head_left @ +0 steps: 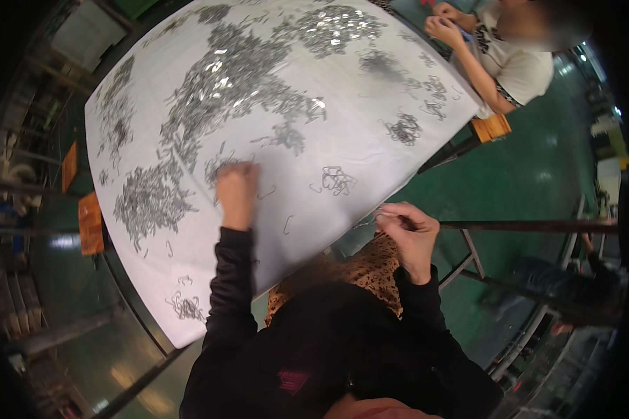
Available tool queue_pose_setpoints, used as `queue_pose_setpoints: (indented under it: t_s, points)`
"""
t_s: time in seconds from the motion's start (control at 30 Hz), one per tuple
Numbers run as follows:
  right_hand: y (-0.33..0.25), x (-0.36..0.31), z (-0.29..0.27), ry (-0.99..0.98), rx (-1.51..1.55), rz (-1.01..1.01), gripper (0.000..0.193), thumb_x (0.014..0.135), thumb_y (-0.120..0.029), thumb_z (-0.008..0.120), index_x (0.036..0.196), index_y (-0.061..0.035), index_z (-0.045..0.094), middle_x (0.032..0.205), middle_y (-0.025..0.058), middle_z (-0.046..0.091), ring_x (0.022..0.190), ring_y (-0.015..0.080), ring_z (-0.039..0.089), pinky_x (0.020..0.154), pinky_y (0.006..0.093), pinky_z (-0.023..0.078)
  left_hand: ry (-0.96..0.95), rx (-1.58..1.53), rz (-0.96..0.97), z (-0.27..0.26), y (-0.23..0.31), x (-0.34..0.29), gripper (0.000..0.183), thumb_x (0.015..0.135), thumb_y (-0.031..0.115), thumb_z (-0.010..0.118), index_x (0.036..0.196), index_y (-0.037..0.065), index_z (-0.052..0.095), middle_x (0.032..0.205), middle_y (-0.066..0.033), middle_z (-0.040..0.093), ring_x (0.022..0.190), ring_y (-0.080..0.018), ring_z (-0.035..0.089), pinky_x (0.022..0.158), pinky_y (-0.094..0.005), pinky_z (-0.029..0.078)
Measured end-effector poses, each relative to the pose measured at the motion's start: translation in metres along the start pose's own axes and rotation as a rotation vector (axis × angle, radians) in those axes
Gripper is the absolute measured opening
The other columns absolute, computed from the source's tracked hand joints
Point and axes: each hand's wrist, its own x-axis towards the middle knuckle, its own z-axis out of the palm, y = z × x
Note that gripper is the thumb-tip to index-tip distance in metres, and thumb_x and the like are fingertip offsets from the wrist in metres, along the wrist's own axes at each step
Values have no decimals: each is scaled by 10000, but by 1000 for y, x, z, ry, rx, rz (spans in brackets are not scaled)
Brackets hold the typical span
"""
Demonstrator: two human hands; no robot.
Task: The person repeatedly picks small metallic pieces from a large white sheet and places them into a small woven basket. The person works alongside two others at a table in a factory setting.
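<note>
The left hand (237, 183) reaches over the near middle of the white-covered table (293, 248), fingertips lowered to a small heap of bent grey wire hooks (220, 170), probably angled so for picking at single pieces; whether it grips one cannot be told. The right hand (411, 237), just off the table's near right edge, has thumb and fingers closed, seemingly pinching thin shiny metal wire (365, 223), perhaps held there for free room below. A loose cluster of open grey wire hooks (337, 181) lies between the hands, apart from the broad spread of small grey metal pieces (220, 73) farther left, likely keeping some within easy reach. A co-worker (514, 73) sits at the far right.
</note>
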Motion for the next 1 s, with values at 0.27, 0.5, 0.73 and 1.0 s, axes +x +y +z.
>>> queue_pose_setpoints:
  t_s: [0.27, 0.5, 0.73, 1.0]
  points:
    - [-6, -6, -2, -47, 57, 4, 190, 772, 100, 677, 946, 31, 700, 879, 59, 673, 806, 91, 642, 730, 197, 520, -41, 337, 86, 31, -37, 10, 127, 827, 159, 611, 795, 43, 650, 866, -109, 622, 897, -302, 586, 774, -441, 472]
    - [-13, -15, -10, -31, 13, -33, 192, 765, 98, 684, 945, 32, 699, 865, 62, 674, 777, 91, 636, 699, 205, 522, 16, 186, 120, 21, -45, 28, 93, 838, 96, 546, 902, 32, 520, 874, -159, 604, 876, -355, 573, 727, -480, 470]
    - [-11, -21, -10, 2, 8, -125, 193, 766, 117, 661, 944, 47, 688, 823, 57, 664, 686, 96, 620, 637, 206, 506, -114, 256, 177, 15, -53, 34, 166, 815, 36, 524, 978, 24, 551, 912, -191, 632, 839, -382, 616, 715, -477, 500]
    - [-11, -26, -8, -11, 59, -168, 213, 755, 159, 640, 950, 76, 666, 831, 109, 655, 683, 147, 630, 629, 224, 509, -180, 156, 102, -2, -43, 28, 153, 780, 264, 693, 837, 130, 739, 844, -118, 676, 770, -333, 639, 699, -418, 509]
